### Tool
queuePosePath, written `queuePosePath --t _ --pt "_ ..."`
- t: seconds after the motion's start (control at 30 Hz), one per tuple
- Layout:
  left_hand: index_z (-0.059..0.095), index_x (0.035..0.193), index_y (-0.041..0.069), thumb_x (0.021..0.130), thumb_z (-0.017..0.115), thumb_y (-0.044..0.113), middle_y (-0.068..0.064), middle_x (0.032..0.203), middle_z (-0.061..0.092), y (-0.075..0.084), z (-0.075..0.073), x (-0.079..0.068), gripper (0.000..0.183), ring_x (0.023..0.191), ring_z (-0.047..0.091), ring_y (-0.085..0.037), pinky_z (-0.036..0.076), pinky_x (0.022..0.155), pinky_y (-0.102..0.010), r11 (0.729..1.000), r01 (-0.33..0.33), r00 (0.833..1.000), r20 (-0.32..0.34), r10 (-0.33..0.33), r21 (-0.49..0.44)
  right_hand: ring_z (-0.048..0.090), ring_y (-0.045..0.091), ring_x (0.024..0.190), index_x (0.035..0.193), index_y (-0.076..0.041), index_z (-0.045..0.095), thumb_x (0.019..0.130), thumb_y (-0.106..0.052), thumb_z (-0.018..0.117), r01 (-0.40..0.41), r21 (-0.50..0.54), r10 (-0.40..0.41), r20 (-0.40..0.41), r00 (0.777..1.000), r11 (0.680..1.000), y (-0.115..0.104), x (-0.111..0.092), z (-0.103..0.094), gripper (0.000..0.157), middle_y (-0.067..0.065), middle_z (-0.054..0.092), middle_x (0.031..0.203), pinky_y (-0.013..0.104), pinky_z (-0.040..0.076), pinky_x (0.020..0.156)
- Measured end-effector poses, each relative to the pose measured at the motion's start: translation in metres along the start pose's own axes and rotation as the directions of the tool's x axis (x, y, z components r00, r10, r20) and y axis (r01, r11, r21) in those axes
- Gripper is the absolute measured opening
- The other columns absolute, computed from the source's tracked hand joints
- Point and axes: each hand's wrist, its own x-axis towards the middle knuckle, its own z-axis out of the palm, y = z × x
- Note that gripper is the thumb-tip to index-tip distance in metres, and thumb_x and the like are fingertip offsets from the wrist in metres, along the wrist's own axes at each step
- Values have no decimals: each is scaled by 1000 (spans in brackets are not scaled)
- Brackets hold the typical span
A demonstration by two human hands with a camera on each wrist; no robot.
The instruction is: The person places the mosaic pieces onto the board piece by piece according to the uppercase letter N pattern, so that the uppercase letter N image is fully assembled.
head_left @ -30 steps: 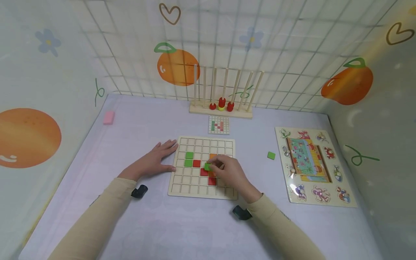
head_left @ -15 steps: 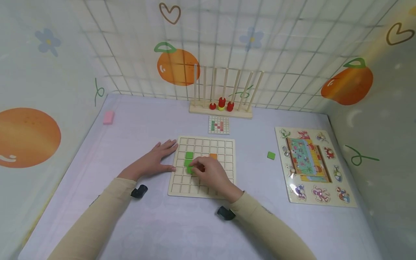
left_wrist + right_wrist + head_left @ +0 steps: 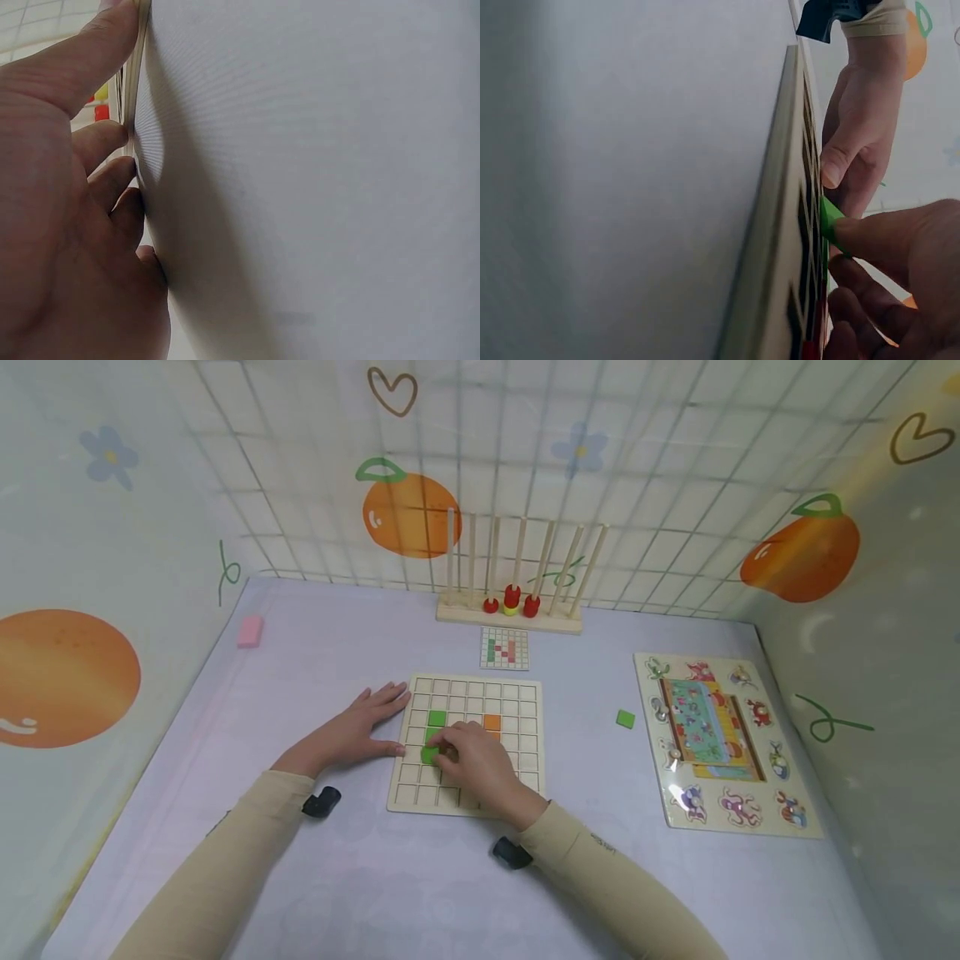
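A wooden grid board (image 3: 517,693) lies on the table. My right hand (image 3: 480,764) is over it, thumb and finger pinching a green square tile (image 3: 429,756) in the left part of the grid. In the right wrist view that green tile (image 3: 831,223) is tilted at the board's surface. Just above it sits another green tile (image 3: 437,718) in its cell, with one more partly covered between them. An orange tile (image 3: 492,722) shows beyond my right hand; red tiles are mostly hidden beneath it. My left hand (image 3: 348,735) rests with fingers spread, thumb and fingertips at the board's left edge.
A loose green tile (image 3: 626,718) lies right of the board. Behind the board are a small pattern card (image 3: 505,648) and a peg stand (image 3: 465,610) with red and yellow beads. A picture puzzle (image 3: 720,818) lies far right, a pink block (image 3: 251,632) far left.
My right hand has carried the green tile leftward across the board, to below the two green tiles at the left. My left hand has stayed at the board's edge.
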Motion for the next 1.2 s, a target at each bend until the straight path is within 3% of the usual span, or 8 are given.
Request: queuePosePath --t 0.27,0.8,1.2 --pt "25 163 17 85 74 60 -1 171 13 2 -1 1 102 157 5 -24 -1 129 -46 1000 5 1000 8 -5 -4 57 11 96 113 -24 78 95 -25 73 -20 0 20 -5 1000 1000 4 -1 -5 19 -5 66 111 23 53 75" --pt "25 163 16 84 75 59 -1 171 13 2 0 3 103 157 5 -24 -1 129 -45 1000 28 1000 13 -28 14 50 13 85 111 -21 78 96 -21 70 -94 95 100 -62 993 991 27 -13 -30 17 -7 65 101 26 48 65" --pt "25 163 17 85 76 57 -1 171 13 5 -1 1 101 157 6 -24 -2 129 -44 999 32 999 9 -33 9 60 16 95 111 -17 78 94 -20 73 -208 130 222 -105 969 970 59 -31 -55 18 -4 67 106 34 56 83"
